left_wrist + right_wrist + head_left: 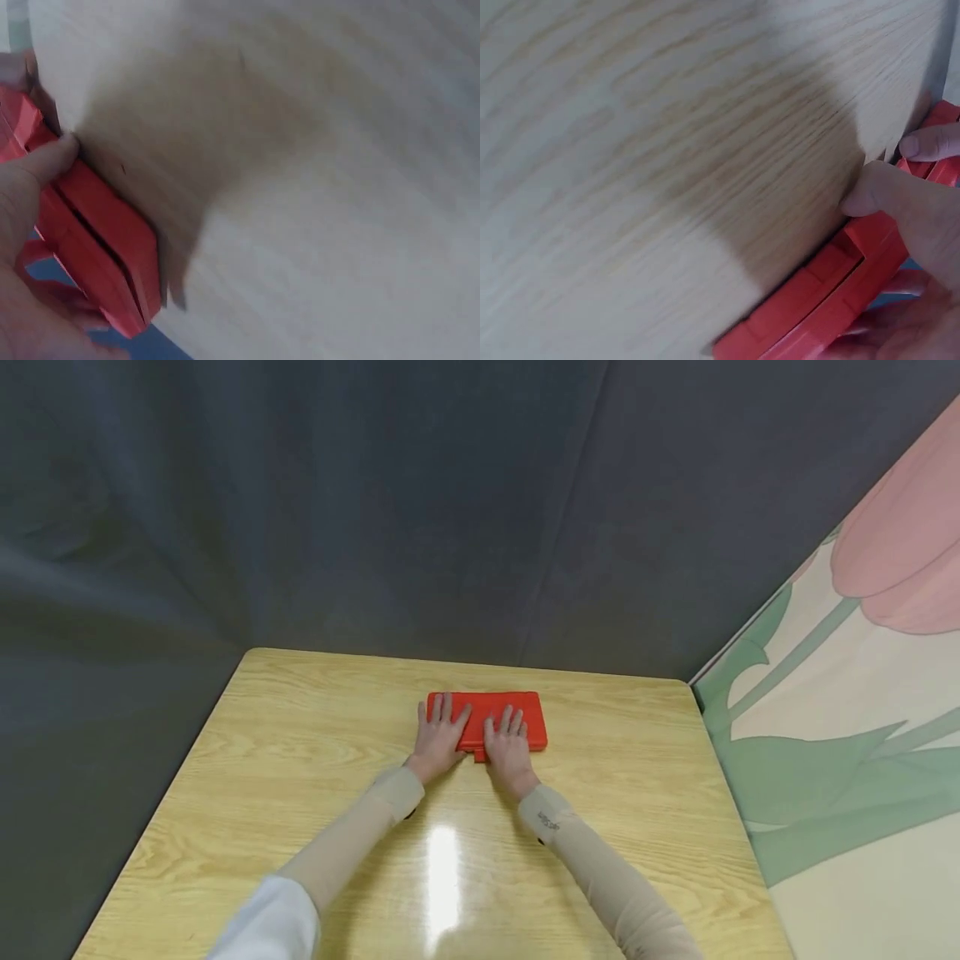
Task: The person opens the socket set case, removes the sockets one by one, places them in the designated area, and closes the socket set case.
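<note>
Work at the red case [487, 703]: both hands seem to be steadying it or pressing it down; from here I can't tell whether it is being closed or opened.
Next move: probably calls for even pressure on both sides, with the thumbs near the tab [480, 757] at the front edge.
Left hand [436, 737]: fingers spread and straight over the left part of the top, thumb reaching the front edge.
Right hand [510, 750]: fingers laid out over the top right of its middle, thumb by the front, not wrapped round anything.
Case's place: flat on the table [300, 735], just below the middle of the frame.
Case's look: bright, plain, oblong and shallow, with a dark seam [105, 244] along its side.
</note>
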Demonstrator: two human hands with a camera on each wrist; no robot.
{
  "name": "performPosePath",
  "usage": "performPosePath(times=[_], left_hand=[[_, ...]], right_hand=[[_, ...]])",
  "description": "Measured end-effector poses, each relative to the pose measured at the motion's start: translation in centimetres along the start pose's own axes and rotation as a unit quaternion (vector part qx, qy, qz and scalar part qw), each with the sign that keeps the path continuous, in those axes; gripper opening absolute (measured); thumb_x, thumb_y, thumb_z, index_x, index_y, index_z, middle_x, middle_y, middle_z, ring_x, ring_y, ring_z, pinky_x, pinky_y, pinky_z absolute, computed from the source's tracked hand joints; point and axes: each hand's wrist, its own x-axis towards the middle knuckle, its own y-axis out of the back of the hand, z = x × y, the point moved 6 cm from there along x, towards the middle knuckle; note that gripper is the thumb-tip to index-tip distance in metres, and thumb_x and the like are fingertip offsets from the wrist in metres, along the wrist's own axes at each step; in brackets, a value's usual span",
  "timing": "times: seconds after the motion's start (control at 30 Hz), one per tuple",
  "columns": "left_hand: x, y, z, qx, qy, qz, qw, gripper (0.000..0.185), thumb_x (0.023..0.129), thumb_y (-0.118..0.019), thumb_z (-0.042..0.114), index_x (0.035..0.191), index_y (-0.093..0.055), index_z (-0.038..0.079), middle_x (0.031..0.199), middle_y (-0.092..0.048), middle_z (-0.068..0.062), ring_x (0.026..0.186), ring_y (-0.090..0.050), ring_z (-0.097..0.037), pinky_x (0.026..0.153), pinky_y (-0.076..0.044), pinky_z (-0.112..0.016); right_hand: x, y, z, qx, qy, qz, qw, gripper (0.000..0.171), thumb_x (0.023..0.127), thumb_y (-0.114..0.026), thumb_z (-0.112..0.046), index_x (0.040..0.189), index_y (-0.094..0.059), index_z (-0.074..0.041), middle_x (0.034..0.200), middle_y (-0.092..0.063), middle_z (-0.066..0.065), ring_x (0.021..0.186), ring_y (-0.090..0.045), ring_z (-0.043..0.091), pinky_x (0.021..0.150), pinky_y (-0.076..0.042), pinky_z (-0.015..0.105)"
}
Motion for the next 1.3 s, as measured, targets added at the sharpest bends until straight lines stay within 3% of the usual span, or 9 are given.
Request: performPosePath(times=[0.2,0.3,0.37,0.5,0.57,0.63,0.87,1.1,1.3], left_hand=[[-2.3,0.0,0.5,-0.054,0.02,0.024,0.998,0.083,0.082,-0.077,0.035,0.151,-0.036,0.017,0.153,-0.024,-0.026,0.14,-0.021,-0.045,0.105,-0.015,-0.071],[-3.6,1.4,0.5,-0.095,0.016,0.095,0.9908,0.06,0.086,-0.073,0.03,0.139,-0.051,0.012,0.141,-0.042,-0.023,0.132,-0.036,-0.042,0.103,-0.025,-0.066],[-4.5,2.8,0.1,-0.123,0.017,0.169,0.9777,0.034,0.088,-0.068,0.025,0.118,-0.063,0.01,0.119,-0.055,-0.016,0.114,-0.05,-0.035,0.097,-0.034,-0.057],[-6.4,5.3,-1.2,-0.184,0.011,0.319,0.9296,0.006,0.089,-0.062,0.014,0.085,-0.063,0.01,0.082,-0.058,-0.005,0.079,-0.053,-0.026,0.072,-0.037,-0.042],[-7.2,5.7,-1.4,-0.207,-0.027,0.361,0.9091,0.007,0.087,-0.061,0.011,0.08,-0.062,0.01,0.075,-0.06,-0.002,0.072,-0.053,-0.022,0.067,-0.039,-0.037],[-7.8,5.4,-1.3,-0.215,-0.078,0.364,0.9027,0.007,0.086,-0.06,0.01,0.079,-0.061,0.01,0.07,-0.06,0.001,0.066,-0.053,-0.017,0.061,-0.04,-0.031],[-8.5,2.9,-0.9,-0.19,-0.168,0.304,0.9182,0.006,0.087,-0.062,0.011,0.084,-0.067,0.012,0.077,-0.063,0.002,0.071,-0.055,-0.015,0.063,-0.047,-0.031],[-5.9,2.9,0.5,-0.123,-0.228,0.236,0.9365,0.007,0.09,-0.064,0.012,0.095,-0.069,0.012,0.093,-0.061,-0.003,0.088,-0.057,-0.021,0.077,-0.05,-0.036],[-3.6,2.4,1.1,-0.089,-0.236,0.212,0.9444,0.012,0.088,-0.069,0.015,0.1,-0.069,0.013,0.099,-0.065,-0.004,0.094,-0.061,-0.022,0.082,-0.052,-0.042]], right_hand=[[-0.5,0.4,0.4,0.074,0.029,0.026,0.996,0.065,0.073,-0.08,-0.032,0.122,-0.05,-0.002,0.113,-0.046,0.022,0.102,-0.047,0.038,0.09,-0.048,0.048],[-0.7,1.4,1.2,0.09,0.048,0.047,0.994,0.064,0.07,-0.083,-0.031,0.118,-0.054,0.0,0.108,-0.047,0.021,0.094,-0.048,0.037,0.085,-0.05,0.046],[-0.8,2.3,1.9,0.101,0.063,0.058,0.991,0.063,0.069,-0.084,-0.03,0.116,-0.056,0.002,0.105,-0.048,0.022,0.089,-0.049,0.037,0.08,-0.052,0.043],[-1.0,3.9,3.4,0.146,0.099,0.067,0.982,0.057,0.07,-0.082,-0.023,0.113,-0.055,0.003,0.1,-0.051,0.022,0.082,-0.051,0.035,0.064,-0.054,0.038],[-1.0,4.4,4.2,0.179,0.109,0.072,0.975,0.054,0.072,-0.08,-0.021,0.112,-0.054,0.002,0.098,-0.052,0.021,0.08,-0.052,0.033,0.058,-0.053,0.037],[-1.1,4.7,4.9,0.214,0.108,0.083,0.967,0.05,0.074,-0.079,-0.021,0.113,-0.055,0.0,0.098,-0.055,0.019,0.082,-0.053,0.031,0.058,-0.053,0.038],[-1.6,5.1,5.9,0.304,0.138,0.123,0.935,0.048,0.078,-0.082,-0.029,0.116,-0.067,-0.004,0.105,-0.058,0.012,0.086,-0.06,0.023,0.07,-0.056,0.036],[-1.6,5.9,6.5,0.326,0.155,0.157,0.919,0.045,0.081,-0.08,-0.025,0.119,-0.069,-0.004,0.105,-0.052,0.009,0.095,-0.051,0.022,0.074,-0.052,0.031],[-0.9,7.0,7.9,0.352,0.169,0.18,0.903,0.035,0.087,-0.074,-0.023,0.117,-0.071,-0.006,0.103,-0.055,0.006,0.093,-0.054,0.019,0.076,-0.053,0.031]])
